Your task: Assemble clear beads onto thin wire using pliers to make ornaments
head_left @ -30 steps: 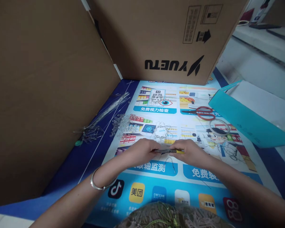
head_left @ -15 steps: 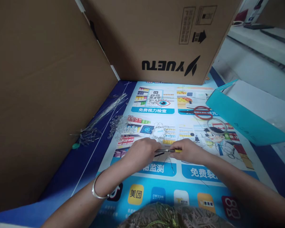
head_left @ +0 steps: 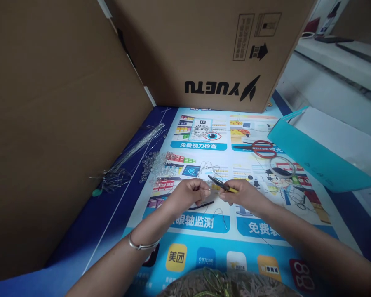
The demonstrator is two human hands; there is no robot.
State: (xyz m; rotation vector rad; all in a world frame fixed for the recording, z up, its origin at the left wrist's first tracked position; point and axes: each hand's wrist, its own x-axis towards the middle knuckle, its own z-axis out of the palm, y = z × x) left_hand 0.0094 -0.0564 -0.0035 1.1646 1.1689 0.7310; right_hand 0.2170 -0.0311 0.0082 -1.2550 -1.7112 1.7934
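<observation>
Printed tabletop [head_left: 221,241], pliers [head_left: 224,186] in right fingers [head_left: 226,198]

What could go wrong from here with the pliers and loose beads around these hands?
Two possible risks. The pliers in the right hand have their tips close to the beaded wire ring in this view, so they might snag it. The clear beads lie loose near the left hand; a sideways sweep could scatter them.

You hold the pliers [head_left: 221,184] aslant in your right hand [head_left: 245,193], just right of and below the frame's centre: dark nose pointing toward the upper left, yellow handle toward the lower right.
</observation>
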